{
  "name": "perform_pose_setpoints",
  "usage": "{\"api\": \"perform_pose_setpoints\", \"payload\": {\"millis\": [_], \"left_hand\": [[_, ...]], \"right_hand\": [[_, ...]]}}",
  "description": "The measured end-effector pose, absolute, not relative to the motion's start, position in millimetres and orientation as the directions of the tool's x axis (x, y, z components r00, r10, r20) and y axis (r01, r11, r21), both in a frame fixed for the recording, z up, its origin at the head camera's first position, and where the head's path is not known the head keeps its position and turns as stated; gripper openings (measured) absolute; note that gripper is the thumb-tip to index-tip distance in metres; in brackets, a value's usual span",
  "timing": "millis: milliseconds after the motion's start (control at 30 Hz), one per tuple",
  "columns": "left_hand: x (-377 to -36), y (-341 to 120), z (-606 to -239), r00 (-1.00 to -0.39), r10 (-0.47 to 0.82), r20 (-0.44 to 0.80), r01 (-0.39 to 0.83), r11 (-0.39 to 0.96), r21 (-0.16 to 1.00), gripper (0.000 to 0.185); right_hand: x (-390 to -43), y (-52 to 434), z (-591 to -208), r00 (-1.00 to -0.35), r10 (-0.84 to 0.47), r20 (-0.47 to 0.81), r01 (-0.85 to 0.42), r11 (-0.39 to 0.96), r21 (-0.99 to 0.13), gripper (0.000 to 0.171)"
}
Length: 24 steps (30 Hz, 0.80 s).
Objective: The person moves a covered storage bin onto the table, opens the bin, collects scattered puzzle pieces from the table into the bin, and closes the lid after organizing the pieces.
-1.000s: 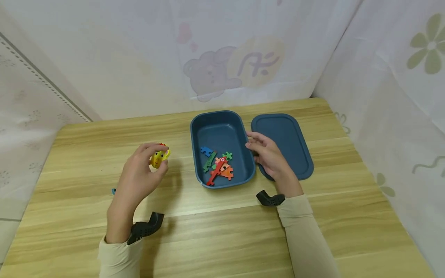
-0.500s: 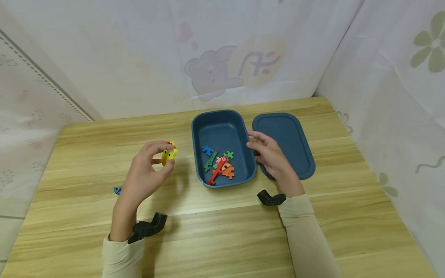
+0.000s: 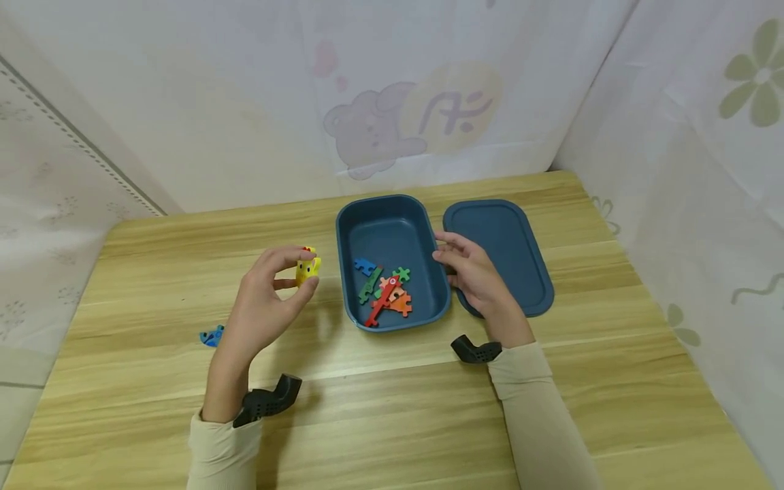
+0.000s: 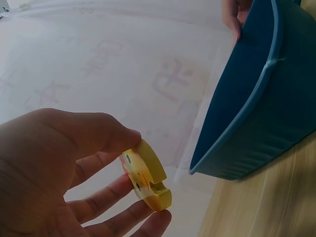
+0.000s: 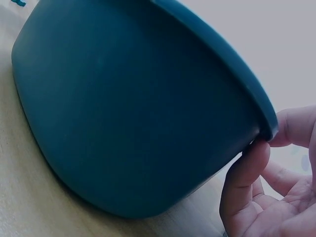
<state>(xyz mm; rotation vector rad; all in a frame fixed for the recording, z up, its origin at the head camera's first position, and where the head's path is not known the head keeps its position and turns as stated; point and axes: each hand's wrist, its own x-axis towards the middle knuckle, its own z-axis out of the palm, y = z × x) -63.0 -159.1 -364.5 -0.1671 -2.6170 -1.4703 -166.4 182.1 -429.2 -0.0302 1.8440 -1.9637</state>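
Observation:
My left hand (image 3: 263, 299) pinches a yellow puzzle piece (image 3: 307, 269) between thumb and fingers, above the table and left of the dark blue box. In the left wrist view the yellow piece (image 4: 148, 177) shows a painted face and a notch in its edge. The open-topped box (image 3: 392, 231) holds several loose puzzle pieces, among them a long red piece (image 3: 384, 299), a dark green piece (image 3: 369, 286) and a blue piece (image 3: 364, 265). My right hand (image 3: 474, 272) grips the box at its right rim; the right wrist view shows thumb and fingers at that rim (image 5: 269, 121).
A matching blue lid (image 3: 502, 238) lies flat to the right of the box, partly behind my right hand. On the wooden table (image 3: 392, 408), a blue puzzle piece (image 3: 211, 335) lies beside my left wrist. White printed cloth (image 3: 245, 102) surrounds the table's back and sides.
My left hand has moved right with the yellow puzzle piece, closer to the box. More of the blue piece by the left wrist shows now. The right hand and box have stayed put.

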Motion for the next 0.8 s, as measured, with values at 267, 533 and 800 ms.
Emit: {"api": "perform_pose_setpoints", "payload": {"millis": [267, 533, 800], "left_hand": [[-65.8, -149.8, -368.3, -0.978, 0.051, 0.203, 0.202, 0.484, 0.852, 0.032], [-69.4, -140.6, -373.0, -0.973, 0.040, 0.228, 0.222, 0.447, 0.866, 0.034], [-72.4, -132.4, -379.1, -0.968, 0.030, 0.248, 0.239, 0.408, 0.881, 0.035]], "right_hand": [[-166.7, 180.7, -428.2, -0.902, -0.325, -0.285, 0.301, 0.001, -0.954, 0.056], [-167.1, 180.5, -428.4, -0.900, -0.334, -0.282, 0.297, 0.005, -0.955, 0.056], [-167.4, 180.8, -430.0, -0.897, -0.331, -0.293, 0.306, 0.015, -0.952, 0.057]]}}
